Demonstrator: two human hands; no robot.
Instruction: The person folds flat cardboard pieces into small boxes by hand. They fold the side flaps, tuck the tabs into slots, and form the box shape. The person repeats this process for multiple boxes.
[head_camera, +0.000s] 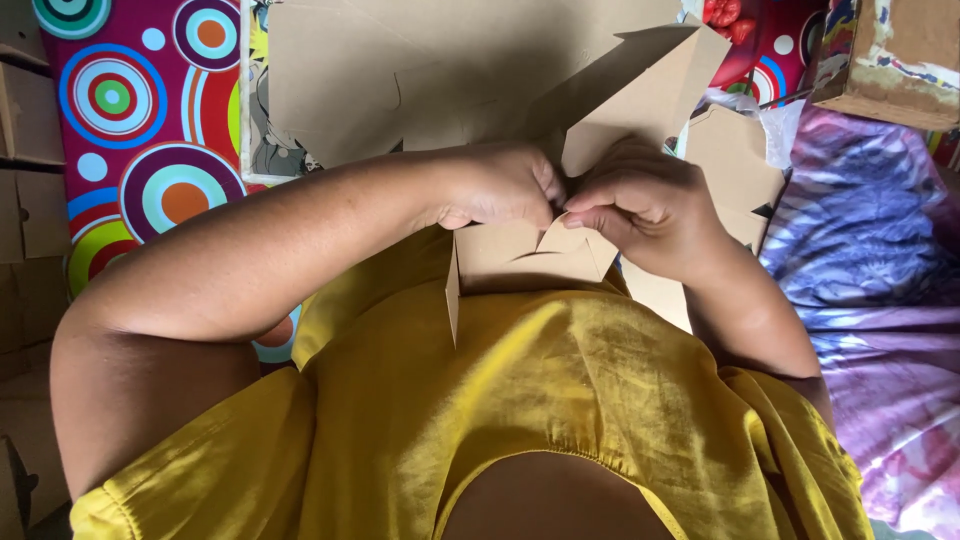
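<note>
Both hands meeting over the lap: left hand (505, 187) and right hand (640, 205) pinching flaps of a cardboard box (530, 250), fingertips pressed together, probably to tuck the flaps in. More flat cardboard (440, 70) lying beyond, on patterned cloth (140, 130).

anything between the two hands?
Head view: only the folded cardboard piece. Left hand and right hand both pinch its tabs, fingertips almost meeting, no bare gap.
</note>
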